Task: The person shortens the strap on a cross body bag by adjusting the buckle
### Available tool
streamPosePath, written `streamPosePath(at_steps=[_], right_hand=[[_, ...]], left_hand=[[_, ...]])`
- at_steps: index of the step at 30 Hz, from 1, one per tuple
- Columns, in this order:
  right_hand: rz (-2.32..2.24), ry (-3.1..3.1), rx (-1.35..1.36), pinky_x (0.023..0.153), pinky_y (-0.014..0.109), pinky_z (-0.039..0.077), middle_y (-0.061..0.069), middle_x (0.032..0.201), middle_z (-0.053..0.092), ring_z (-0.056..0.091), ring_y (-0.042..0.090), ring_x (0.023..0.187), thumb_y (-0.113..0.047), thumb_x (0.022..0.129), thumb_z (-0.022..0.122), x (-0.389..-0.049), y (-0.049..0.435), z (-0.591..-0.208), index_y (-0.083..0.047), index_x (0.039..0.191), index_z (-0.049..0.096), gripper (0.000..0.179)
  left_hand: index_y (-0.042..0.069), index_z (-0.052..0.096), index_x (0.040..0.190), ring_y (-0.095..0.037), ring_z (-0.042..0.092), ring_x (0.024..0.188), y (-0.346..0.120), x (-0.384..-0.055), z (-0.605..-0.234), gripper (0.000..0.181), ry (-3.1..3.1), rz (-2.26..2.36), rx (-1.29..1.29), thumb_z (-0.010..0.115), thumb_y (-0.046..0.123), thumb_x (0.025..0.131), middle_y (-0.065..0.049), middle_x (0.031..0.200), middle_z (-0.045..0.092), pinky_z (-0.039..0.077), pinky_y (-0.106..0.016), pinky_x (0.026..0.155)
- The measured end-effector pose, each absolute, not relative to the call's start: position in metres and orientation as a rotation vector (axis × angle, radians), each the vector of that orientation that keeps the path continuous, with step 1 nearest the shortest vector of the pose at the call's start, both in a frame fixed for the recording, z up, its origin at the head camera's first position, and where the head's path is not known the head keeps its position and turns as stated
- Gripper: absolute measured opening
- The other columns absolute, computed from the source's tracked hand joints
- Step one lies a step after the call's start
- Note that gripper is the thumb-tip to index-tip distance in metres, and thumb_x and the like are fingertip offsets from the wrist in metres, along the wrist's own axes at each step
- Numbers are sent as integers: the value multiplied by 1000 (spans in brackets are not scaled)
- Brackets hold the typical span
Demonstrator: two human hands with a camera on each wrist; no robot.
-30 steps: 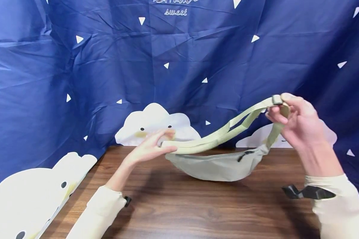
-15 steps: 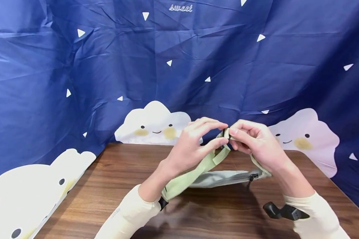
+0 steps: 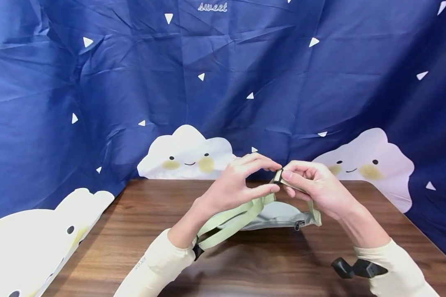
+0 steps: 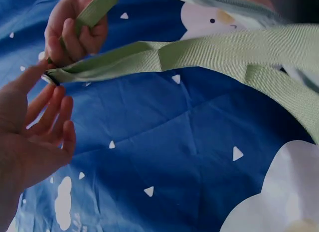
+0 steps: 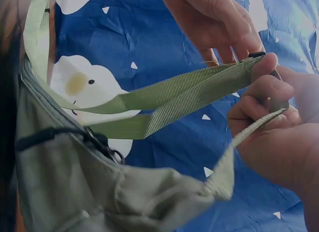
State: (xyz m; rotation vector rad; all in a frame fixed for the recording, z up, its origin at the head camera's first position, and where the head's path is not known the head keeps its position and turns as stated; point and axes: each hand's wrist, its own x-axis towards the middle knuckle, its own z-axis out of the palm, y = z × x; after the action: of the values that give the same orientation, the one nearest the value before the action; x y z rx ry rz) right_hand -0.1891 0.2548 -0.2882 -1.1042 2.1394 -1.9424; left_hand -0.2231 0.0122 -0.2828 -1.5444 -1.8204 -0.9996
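A pale grey-green waist bag (image 3: pixel 278 212) lies near the middle of the table, its zip pull hanging at the right end. Its light green strap (image 3: pixel 226 227) is raised in a loop, and part of it hangs by the left wrist. My left hand (image 3: pixel 232 183) has thumb and index finger at opposite edges of the small dark slider buckle (image 3: pixel 277 176); its other fingers are spread in the left wrist view. My right hand (image 3: pixel 314 183) pinches the strap beside that buckle, thumb on top. In the right wrist view, strap webbing (image 5: pixel 199 90) runs from the buckle toward the bag.
The brown wooden table (image 3: pixel 282 264) reaches back to a blue curtain (image 3: pixel 223 82) with white triangles and cloud faces. A large white cloud print (image 3: pixel 33 243) covers the left side. Black wrist cameras (image 3: pixel 358 268) are strapped to the sleeves.
My hands have come together: the left moved right and the right moved left, meeting at the buckle. Since then both have dropped slightly, and the bag has shifted a little left.
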Motion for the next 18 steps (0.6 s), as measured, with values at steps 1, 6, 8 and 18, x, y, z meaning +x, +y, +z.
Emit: streamPosePath(at_steps=[1, 6, 8, 18], right_hand=[[-1934, 2143, -1104, 43, 31, 20, 11, 71, 53, 32, 15, 54, -3, 107, 50, -190, 254, -289, 4, 96, 62, 17], [-1898, 2143, -1097, 40, 35, 19, 9, 69, 55, 28, 16, 49, -1, 105, 53, -192, 254, -293, 2, 97, 64, 14], [-1892, 2140, -1079, 39, 36, 19, 8, 68, 55, 27, 17, 47, -1, 104, 55, -193, 254, -295, 2, 96, 65, 13], [-1798, 2163, -1035, 41, 39, 19, 10, 67, 57, 31, 22, 51, -5, 104, 56, -199, 267, -302, 5, 100, 66, 15]], left_hand=[[6, 70, 121, -8, 59, 106, 12, -224, -283, 37, -1820, -1007, -1562, 83, 20, 89, 1, 111, 66, 44, -25, 95], [8, 70, 115, -10, 61, 101, 11, -229, -287, 33, -1881, -1115, -1606, 84, 18, 87, 3, 106, 67, 47, -26, 89], [10, 70, 115, -8, 62, 99, 11, -231, -290, 35, -1940, -1173, -1601, 85, 20, 86, 4, 104, 68, 48, -27, 86], [11, 72, 112, -8, 64, 92, 10, -233, -293, 35, -1995, -1157, -1558, 87, 21, 83, 9, 101, 68, 49, -26, 82]])
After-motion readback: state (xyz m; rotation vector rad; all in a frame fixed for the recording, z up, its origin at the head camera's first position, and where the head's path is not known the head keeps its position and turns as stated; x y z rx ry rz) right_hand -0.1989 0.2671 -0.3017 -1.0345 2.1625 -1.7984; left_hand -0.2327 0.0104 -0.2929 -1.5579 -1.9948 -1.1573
